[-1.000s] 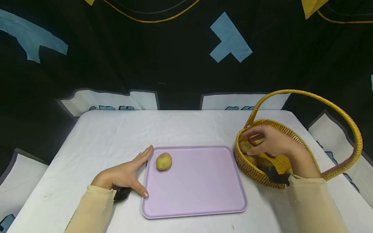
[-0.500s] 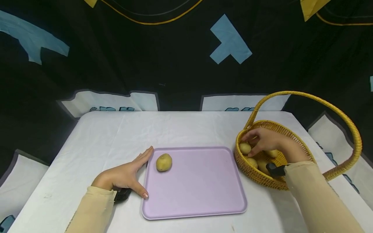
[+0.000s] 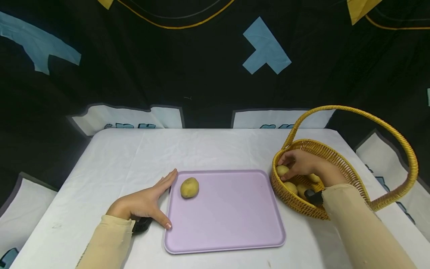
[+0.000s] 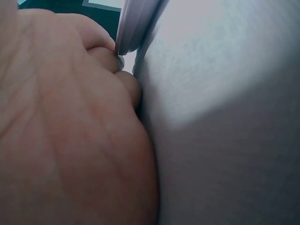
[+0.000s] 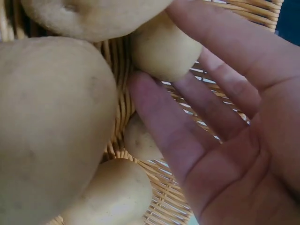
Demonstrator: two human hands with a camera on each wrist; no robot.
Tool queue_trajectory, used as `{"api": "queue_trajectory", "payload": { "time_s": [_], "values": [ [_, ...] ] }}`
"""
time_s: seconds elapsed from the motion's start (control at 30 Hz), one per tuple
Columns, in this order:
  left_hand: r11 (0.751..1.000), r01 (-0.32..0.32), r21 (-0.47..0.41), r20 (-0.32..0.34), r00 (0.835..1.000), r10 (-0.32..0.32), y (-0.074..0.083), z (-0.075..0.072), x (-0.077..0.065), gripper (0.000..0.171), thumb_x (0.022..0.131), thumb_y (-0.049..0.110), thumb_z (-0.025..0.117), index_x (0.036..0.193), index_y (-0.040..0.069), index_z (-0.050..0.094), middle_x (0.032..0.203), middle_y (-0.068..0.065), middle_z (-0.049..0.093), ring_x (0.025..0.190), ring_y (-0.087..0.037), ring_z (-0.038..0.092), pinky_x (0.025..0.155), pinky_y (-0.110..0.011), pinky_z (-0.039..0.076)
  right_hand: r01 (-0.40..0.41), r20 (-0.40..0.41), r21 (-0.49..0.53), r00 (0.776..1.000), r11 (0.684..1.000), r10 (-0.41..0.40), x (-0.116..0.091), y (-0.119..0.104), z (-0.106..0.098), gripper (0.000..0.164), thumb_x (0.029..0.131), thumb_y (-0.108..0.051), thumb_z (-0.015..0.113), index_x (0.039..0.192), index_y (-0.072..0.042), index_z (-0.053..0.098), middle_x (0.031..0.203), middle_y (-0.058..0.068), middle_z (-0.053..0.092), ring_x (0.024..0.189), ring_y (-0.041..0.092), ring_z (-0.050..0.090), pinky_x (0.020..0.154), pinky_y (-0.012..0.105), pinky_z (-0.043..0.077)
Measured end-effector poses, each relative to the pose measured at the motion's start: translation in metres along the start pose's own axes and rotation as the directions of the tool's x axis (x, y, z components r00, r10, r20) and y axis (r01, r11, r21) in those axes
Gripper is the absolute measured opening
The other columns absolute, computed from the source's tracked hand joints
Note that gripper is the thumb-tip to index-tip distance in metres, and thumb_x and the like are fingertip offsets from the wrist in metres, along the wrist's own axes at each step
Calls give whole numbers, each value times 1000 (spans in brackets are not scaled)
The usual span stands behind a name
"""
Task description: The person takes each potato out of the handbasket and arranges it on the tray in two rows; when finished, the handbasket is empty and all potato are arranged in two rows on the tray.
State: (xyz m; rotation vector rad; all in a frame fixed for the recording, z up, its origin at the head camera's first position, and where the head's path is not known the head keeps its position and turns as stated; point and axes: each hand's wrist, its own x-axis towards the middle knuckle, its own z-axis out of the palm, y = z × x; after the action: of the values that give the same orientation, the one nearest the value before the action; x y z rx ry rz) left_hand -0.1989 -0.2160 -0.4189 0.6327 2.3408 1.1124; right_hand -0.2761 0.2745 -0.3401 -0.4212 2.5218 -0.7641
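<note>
My left hand lies at the left edge of the lilac tray, thumb and fingers spread along its rim. Its palm fills much of the left wrist view, with the tray's edge at the fingertips. One potato sits on the tray near its upper left corner. On the right, my right hand reaches into a wicker basket. There its thumb and fingers close around a potato, which shows between them in the right wrist view. Several other potatoes lie in the basket around the hand.
The basket's tall arched handle rises over the right forearm. A white cloth covers the table, and a dark curtain with blue and yellow shapes hangs behind it.
My right hand has gone lower into the basket and its fingers have closed in around a potato at the left side. The left hand and the tray stay put.
</note>
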Motion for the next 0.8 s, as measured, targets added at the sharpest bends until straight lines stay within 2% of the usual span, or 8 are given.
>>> {"api": "queue_trajectory", "payload": {
  "time_s": [0.27, 0.47, 0.63, 0.8],
  "values": [
    [1000, -2, -2, 2, 1000, 2, 1, -1, -1, 151, 54, 37, 100, 162, 11, -4, 167, -11, -10, 151, -37, -11, 116, -63, 0, 8, -21, -37, 1000, 999, -9, 2, 0, -1, 37, 78, -19, 89, 104, -4, 67, 106, 8, 65, 105, 29, 58, 95, 47, 48],
    [1000, -8, 3, 7, 1000, 8, 2, -2, -2, 151, 55, 37, 99, 162, 10, -4, 167, -12, -11, 151, -37, -11, 116, -63, 0, 8, -88, -60, 996, 998, -14, -8, -1, -11, 37, 78, -25, 89, 105, -8, 68, 111, 7, 66, 108, 31, 58, 97, 52, 47],
    [1000, -8, 12, 0, 1000, 8, 2, -3, -4, 151, 55, 38, 99, 162, 9, -4, 167, -12, -10, 151, -37, -11, 116, -63, 0, 8, -151, -41, 988, 999, -15, -17, -14, -21, 42, 78, -29, 88, 110, -9, 68, 115, 9, 65, 112, 33, 59, 98, 55, 47],
    [1000, -15, 4, 2, 1000, 15, 2, -2, -2, 151, 55, 37, 99, 162, 9, -3, 167, -12, -10, 151, -38, -11, 116, -63, 0, -3, -211, -32, 977, 999, -3, -29, -33, -21, 43, 79, -29, 89, 111, -10, 68, 116, 9, 65, 111, 31, 61, 96, 54, 49]
  ]
}}
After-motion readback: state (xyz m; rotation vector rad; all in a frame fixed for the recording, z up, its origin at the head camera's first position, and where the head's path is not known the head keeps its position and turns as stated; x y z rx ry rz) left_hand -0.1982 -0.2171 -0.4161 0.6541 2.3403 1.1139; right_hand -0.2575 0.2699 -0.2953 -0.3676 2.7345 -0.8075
